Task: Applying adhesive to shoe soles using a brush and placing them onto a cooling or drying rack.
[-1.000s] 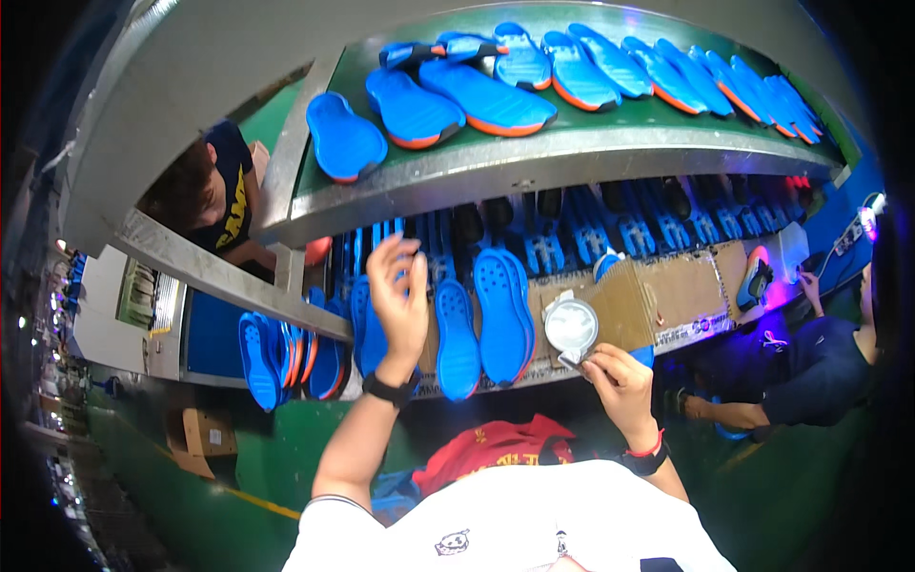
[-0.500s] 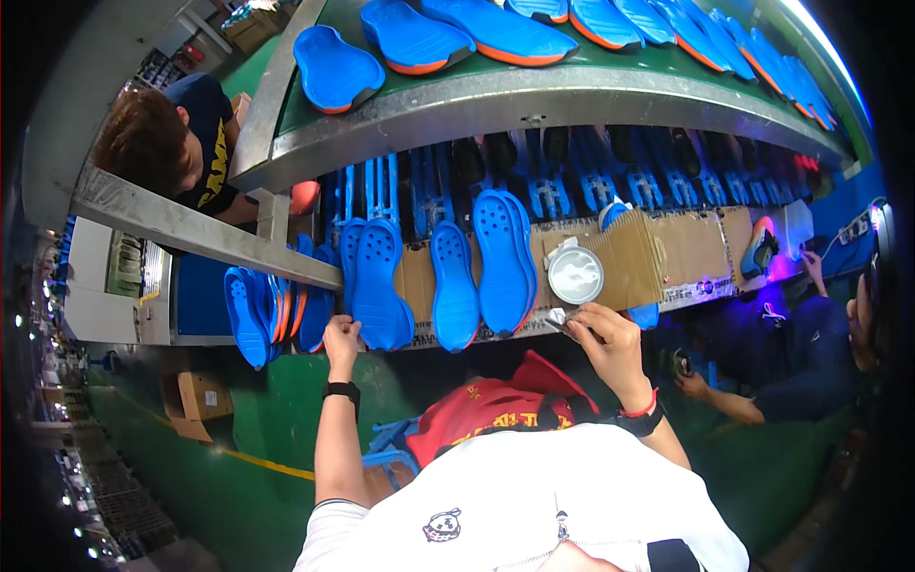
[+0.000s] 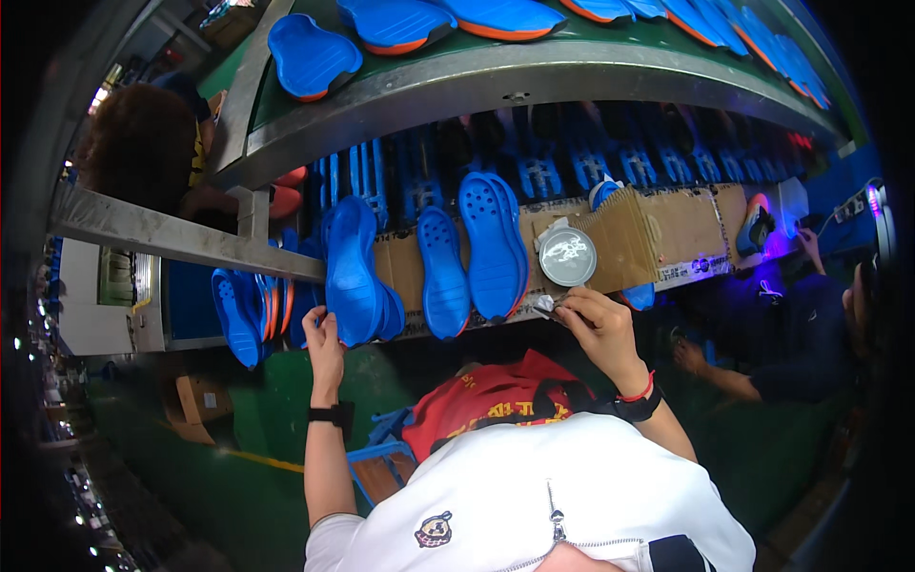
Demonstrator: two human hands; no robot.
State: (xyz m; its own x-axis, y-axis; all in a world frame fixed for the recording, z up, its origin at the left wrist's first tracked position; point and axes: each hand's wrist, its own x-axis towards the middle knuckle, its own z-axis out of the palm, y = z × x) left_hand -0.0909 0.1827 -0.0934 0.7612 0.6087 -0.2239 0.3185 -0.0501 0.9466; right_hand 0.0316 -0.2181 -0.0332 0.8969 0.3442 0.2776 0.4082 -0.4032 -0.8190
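My left hand point(image 3: 326, 355) pinches the near end of a blue shoe sole point(image 3: 353, 276), which overlaps other soles beneath it. To its right lie a single blue sole with holes point(image 3: 442, 276) and a stacked pair of soles point(image 3: 491, 243). Between the fingertips of my right hand point(image 3: 600, 329) is a small silvery-white piece point(image 3: 546, 304); its kind is unclear. Just beyond that hand stands a round tin point(image 3: 568, 255) with a whitish, shiny surface inside.
Corrugated cardboard point(image 3: 620, 243) covers the bench. Above runs a green conveyor point(image 3: 610, 71) with blue-orange soles, edged by a metal rail point(image 3: 477, 91). More soles point(image 3: 238, 315) stand at the left. A person point(image 3: 138, 143) is at far left; another person's arm point(image 3: 720, 377) shows at right.
The view has shifted slightly. The sole at my left hand has moved off those beneath, and its holes no longer show. My right hand still holds the small piece near the tin.
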